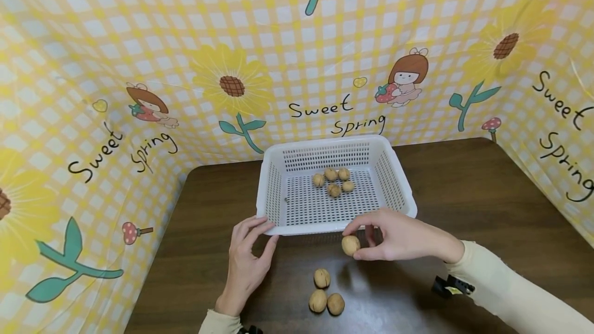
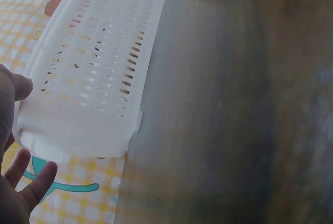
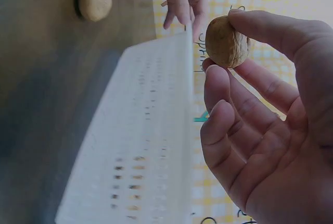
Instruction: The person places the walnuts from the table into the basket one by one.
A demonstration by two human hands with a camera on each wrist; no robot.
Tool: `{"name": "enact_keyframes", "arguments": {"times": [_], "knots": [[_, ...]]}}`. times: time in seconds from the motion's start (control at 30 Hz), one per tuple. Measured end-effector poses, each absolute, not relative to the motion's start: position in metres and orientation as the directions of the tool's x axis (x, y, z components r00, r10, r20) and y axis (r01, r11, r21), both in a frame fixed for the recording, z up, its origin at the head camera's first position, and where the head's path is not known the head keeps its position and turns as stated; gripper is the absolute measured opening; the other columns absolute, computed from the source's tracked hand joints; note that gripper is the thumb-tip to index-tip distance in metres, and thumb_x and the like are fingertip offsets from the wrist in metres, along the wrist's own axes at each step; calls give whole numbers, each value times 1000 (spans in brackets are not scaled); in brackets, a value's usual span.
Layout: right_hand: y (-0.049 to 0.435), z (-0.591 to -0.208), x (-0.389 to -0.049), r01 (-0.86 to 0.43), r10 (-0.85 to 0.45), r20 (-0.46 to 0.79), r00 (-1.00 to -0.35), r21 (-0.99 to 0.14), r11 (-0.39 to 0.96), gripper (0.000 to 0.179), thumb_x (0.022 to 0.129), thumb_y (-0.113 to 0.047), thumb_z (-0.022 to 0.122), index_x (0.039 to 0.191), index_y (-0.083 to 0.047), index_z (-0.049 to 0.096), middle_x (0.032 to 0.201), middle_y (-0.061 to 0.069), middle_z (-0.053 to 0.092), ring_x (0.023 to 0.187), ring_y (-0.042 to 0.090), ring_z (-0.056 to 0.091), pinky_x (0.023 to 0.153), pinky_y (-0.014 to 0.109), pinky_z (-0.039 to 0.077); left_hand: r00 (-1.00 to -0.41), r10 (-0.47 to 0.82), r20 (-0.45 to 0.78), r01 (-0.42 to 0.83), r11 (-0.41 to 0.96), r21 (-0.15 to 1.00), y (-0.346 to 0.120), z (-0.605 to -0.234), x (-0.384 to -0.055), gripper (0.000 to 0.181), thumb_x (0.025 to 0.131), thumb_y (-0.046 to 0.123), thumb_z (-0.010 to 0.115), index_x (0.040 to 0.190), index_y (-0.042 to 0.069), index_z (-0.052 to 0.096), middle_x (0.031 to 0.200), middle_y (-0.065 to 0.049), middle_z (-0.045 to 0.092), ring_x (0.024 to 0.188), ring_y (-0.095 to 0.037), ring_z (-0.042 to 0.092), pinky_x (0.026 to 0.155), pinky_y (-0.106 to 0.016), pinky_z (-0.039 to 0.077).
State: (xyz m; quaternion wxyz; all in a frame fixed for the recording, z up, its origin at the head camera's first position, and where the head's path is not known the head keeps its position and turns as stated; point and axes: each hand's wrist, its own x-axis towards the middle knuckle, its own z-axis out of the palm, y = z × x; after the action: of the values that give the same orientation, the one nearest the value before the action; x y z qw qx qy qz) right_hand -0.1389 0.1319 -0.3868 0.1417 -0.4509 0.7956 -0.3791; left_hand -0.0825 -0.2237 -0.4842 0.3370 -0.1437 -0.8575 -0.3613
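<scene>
A white plastic basket point(image 1: 336, 228) with slotted walls stands on the dark table, several walnuts point(image 1: 331, 174) lying on its floor. My left hand point(image 1: 250, 256) holds the basket's near left corner, fingers over the rim and thumb outside; its other fingers spread apart in the left wrist view. Between thumb and fingertips, my right hand point(image 1: 394, 236) pinches a walnut point(image 3: 227, 41) just in front of the basket's near rim. In the right wrist view that walnut is held higher than the rim. Three more walnuts point(image 1: 317, 301) sit close together on the table, nearer to me.
The brown wooden table point(image 1: 209, 195) extends to both sides of the basket. A yellow checked cloth point(image 1: 297, 55) printed with sunflowers and lettering hangs behind it and along both sides. The basket's raised walls stand between the right hand and the walnuts inside.
</scene>
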Motion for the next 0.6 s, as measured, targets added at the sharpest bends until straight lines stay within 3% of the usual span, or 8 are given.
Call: {"name": "enact_keyframes", "arguments": {"times": [0.17,0.37,0.6], "knots": [[128,-373,-148,-610,-823,101,-559,-722,325,30,94,-32,83,122,-25,75,85,-14,67,65,-3,56,57,21,49,-732,5,681,489,701,520,-224,-485,-82,30,86,7,86,115,8,80,129,-9,70,128,-35,56,115,-21,35],[122,-361,-159,-609,-818,113,-564,-726,320,32,92,-31,84,122,-24,76,102,-13,74,74,0,62,59,24,53,-731,5,682,490,700,520,-224,-485,-82,30,85,7,86,115,8,80,129,-9,71,128,-35,56,115,-21,35],[111,-350,-180,-619,-822,124,-556,-722,309,32,93,-28,84,123,-20,77,96,-11,74,74,4,62,59,24,50,-730,8,683,491,702,516,-225,-484,-82,30,85,7,87,114,9,80,128,-9,71,128,-35,56,114,-21,35]]}}
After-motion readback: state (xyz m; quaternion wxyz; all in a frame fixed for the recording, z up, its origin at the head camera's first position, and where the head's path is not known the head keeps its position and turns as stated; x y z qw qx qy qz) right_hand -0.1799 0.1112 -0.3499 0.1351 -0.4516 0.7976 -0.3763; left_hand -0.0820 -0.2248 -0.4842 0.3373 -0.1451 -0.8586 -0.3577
